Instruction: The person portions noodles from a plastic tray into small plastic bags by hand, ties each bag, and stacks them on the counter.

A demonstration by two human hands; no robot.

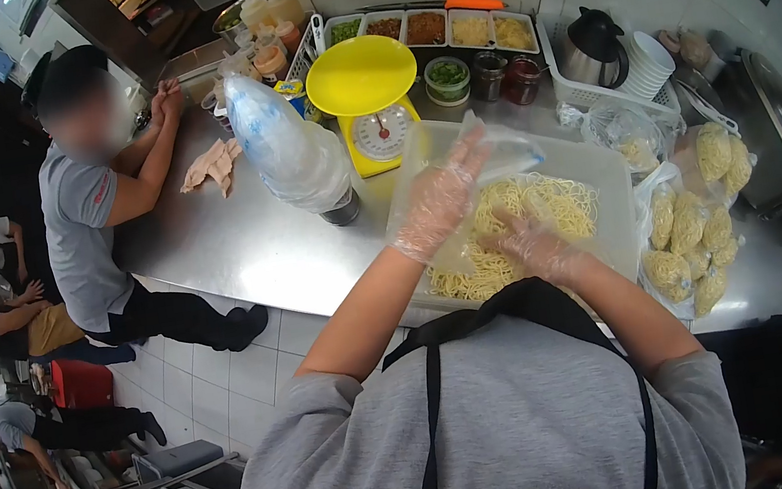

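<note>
My left hand [445, 198], in a clear plastic glove, is closed on a clear plastic bag [504, 149] above a translucent tub [622, 245]. Loose yellow noodles [557, 202] fill much of that tub. Also gloved, my right hand [541, 247] reaches down to the noodles with its fingers apart and touches them; some fingertips are hard to make out. Behind the tub stands a yellow kitchen scale [382, 134] with a round pan [361, 75] on top. To the right lie several bagged noodle portions [688, 235].
A tall plastic-bag stack [285, 144] stands on the steel counter [229, 243], near a crumpled glove [212, 168]. Topping trays [426, 29] line the back. A white basket [581, 93] holds a jug [592, 47] and bowls. One co-worker [91, 198] leans on the counter at left.
</note>
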